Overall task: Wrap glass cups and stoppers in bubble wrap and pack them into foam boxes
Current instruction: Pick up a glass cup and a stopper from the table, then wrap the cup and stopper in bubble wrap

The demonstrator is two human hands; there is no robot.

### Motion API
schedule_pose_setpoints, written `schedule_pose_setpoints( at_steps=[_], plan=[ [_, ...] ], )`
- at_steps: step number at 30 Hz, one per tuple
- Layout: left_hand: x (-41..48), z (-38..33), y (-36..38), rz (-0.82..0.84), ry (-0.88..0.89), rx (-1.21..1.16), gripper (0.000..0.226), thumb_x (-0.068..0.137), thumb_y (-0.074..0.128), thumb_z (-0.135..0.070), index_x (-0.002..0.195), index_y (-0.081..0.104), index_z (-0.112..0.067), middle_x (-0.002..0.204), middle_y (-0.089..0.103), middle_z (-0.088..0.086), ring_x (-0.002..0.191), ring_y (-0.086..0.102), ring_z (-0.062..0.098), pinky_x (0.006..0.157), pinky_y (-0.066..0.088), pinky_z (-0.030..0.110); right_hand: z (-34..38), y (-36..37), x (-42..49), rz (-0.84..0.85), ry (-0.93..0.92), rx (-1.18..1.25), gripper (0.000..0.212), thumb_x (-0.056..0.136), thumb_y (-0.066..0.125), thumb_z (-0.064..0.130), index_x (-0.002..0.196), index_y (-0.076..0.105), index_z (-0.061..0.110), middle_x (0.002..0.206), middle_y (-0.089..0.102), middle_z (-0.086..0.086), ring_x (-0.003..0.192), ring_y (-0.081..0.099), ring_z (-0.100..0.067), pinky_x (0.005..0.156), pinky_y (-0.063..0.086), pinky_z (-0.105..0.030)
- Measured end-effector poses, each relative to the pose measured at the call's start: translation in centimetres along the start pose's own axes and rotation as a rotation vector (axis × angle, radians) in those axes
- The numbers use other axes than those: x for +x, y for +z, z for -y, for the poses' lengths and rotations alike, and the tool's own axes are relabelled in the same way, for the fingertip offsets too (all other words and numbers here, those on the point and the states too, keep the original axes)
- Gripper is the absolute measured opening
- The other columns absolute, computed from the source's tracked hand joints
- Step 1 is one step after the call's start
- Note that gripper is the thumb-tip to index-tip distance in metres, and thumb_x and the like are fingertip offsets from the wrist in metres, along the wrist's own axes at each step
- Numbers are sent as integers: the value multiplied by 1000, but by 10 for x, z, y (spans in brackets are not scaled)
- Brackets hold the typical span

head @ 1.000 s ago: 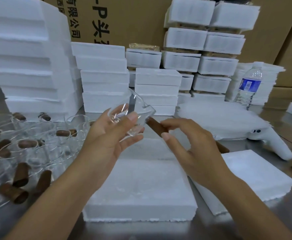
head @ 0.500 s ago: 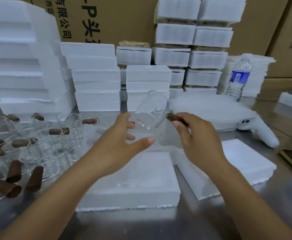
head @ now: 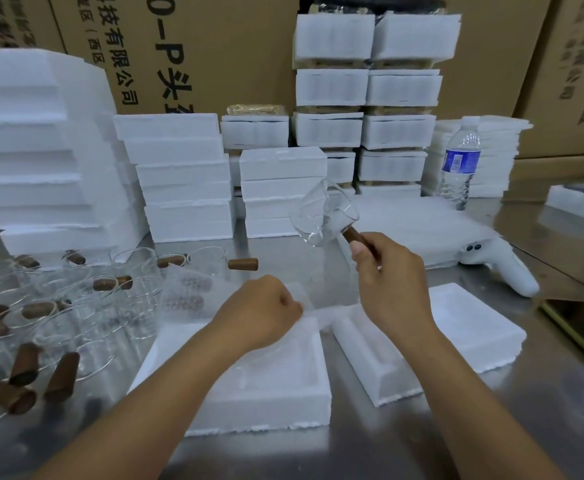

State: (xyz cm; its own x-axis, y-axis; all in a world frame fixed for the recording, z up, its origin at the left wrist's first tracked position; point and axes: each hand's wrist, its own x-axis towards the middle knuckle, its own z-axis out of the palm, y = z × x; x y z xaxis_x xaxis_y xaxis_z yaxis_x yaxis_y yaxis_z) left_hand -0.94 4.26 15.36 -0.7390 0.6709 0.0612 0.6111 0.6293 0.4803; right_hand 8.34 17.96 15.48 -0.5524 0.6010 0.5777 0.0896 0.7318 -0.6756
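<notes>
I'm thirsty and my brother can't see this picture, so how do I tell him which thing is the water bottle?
Find the tall stack of foam boxes at the back, then look right to the lower pile of foam sheets. The water bottle stands upright on the steel table in front of that pile. It is the only clear plastic thing with a blue label.

Even bright light, soft blur, warped edges
</notes>
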Motion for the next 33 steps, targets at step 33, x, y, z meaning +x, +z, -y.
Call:
schedule_pose_setpoints(
  at_steps=[33],
  plan=[
    [-40, 23, -22, -804, 264, -736, 11, 86, 61, -41, 77, 59, -35, 82, 66, -22, 83, 60, -3, 80, 43, 10, 7, -9, 3, 318, 91, 55, 32, 95, 49, 29, 76, 62, 7, 68, 56, -7, 67, 54, -26, 58, 36, -28]
  ],
)
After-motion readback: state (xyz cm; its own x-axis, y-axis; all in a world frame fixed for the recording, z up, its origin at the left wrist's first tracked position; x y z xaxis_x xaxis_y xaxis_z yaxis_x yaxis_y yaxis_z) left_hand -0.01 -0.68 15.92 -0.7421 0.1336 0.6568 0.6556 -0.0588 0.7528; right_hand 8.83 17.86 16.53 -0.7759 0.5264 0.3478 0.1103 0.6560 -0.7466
